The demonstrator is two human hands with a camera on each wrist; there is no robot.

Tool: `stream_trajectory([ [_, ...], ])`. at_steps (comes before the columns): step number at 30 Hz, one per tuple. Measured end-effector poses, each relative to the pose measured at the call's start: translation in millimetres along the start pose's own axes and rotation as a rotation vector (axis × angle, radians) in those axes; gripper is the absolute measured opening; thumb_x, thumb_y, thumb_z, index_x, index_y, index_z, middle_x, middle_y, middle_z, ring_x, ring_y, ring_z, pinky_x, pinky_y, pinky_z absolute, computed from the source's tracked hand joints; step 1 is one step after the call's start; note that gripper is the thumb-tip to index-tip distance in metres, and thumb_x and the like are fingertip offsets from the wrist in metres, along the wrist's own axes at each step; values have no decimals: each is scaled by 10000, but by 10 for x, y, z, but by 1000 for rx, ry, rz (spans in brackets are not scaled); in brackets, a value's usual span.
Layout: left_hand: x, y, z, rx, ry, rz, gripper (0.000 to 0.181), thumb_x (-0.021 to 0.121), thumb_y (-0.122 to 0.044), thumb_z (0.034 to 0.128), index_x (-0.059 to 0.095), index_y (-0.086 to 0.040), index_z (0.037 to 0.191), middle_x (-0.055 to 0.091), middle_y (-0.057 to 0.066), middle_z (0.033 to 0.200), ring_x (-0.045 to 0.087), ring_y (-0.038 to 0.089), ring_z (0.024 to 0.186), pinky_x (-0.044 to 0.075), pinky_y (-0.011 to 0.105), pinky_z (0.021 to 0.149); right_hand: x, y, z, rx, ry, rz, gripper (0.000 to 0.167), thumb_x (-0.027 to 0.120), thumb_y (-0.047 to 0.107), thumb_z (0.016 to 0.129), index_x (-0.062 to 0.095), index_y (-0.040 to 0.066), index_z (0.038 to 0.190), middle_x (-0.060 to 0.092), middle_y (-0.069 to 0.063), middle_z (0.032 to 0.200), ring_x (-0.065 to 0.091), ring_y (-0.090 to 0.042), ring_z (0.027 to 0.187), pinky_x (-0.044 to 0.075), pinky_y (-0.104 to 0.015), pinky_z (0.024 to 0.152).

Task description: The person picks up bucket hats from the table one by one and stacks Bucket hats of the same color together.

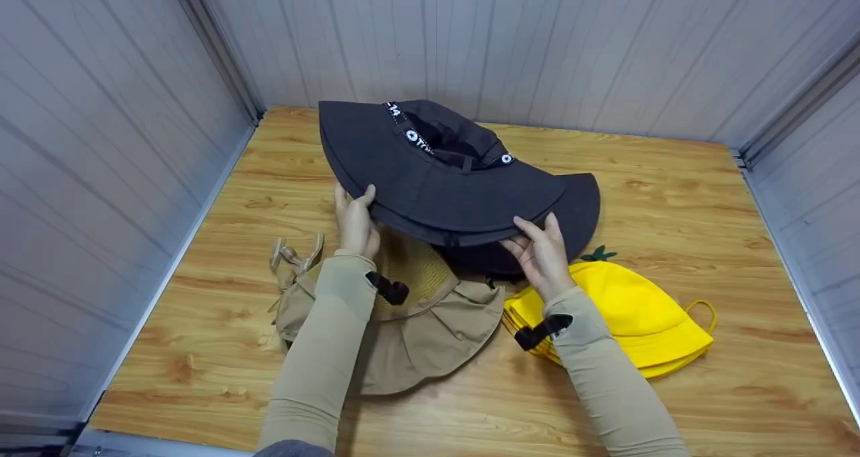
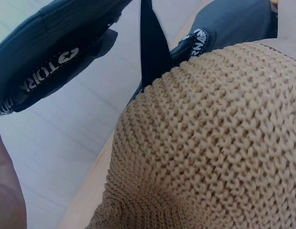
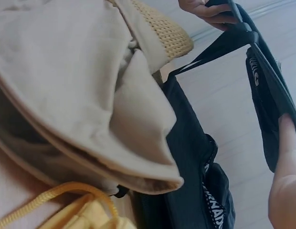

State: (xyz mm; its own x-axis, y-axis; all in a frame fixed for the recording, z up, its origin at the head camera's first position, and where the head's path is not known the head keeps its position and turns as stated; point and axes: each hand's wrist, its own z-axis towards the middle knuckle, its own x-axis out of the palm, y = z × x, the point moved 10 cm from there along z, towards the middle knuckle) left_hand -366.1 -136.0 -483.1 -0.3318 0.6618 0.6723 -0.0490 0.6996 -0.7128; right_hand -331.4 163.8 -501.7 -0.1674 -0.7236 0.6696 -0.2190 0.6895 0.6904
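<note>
A dark grey bucket hat (image 1: 437,195) with a lettered band is lifted above the table, its brim towards me. My left hand (image 1: 358,225) pinches the left part of that brim, thumb on top. The right part of the brim is pinched by my right hand (image 1: 541,252). Underneath lies a second dark hat (image 1: 583,208), partly covered. A beige hat (image 1: 423,349) with a woven crown sits below my left forearm. Beside my right forearm are stacked yellow hats (image 1: 625,302). In the right wrist view a dark strap (image 3: 212,52) runs down from the raised hat.
The wood-grain table (image 1: 752,349) is enclosed by pale panel walls (image 1: 537,47) at the back and both sides. A beige bow (image 1: 293,255) sticks out left of the beige hat. A yellow cord loop (image 1: 703,312) extends from the yellow hats.
</note>
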Motion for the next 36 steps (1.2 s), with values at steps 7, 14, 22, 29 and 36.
stream_trajectory([
  [7,74,65,-55,-38,56,-34,552,500,-112,1037,305,-276,1527,534,73,1396,634,224,1104,554,339,871,104,257,-65,-175,51,81,617,456,-112,985,326,200,1501,661,-97,1078,749,-219,751,606,-316,606],
  [14,209,307,-96,-198,115,52,489,368,-465,1057,382,-211,1475,643,50,1155,663,220,1015,531,401,899,103,400,-82,-225,42,223,436,460,-143,967,480,128,1308,680,-119,973,744,-251,710,604,-341,578],
  [22,349,724,-234,-472,229,136,799,211,-700,978,309,-138,1537,408,266,1503,416,455,1370,334,615,1130,-14,490,-89,-234,6,316,422,455,-153,961,536,136,1258,681,-123,993,748,-268,771,612,-358,611],
  [29,332,862,-208,-541,187,210,845,218,-736,951,70,-213,1598,218,285,1590,233,600,1407,200,641,1180,-196,578,-81,-221,-62,439,457,459,-169,945,565,179,1221,704,-126,919,735,-272,725,614,-376,630],
  [36,328,894,-162,-562,155,232,935,268,-821,881,-27,-301,1600,-25,249,1639,105,651,1405,91,677,1182,-337,639,-41,-212,-95,515,394,425,-175,947,575,152,1109,689,-129,876,707,-268,722,591,-358,633],
])
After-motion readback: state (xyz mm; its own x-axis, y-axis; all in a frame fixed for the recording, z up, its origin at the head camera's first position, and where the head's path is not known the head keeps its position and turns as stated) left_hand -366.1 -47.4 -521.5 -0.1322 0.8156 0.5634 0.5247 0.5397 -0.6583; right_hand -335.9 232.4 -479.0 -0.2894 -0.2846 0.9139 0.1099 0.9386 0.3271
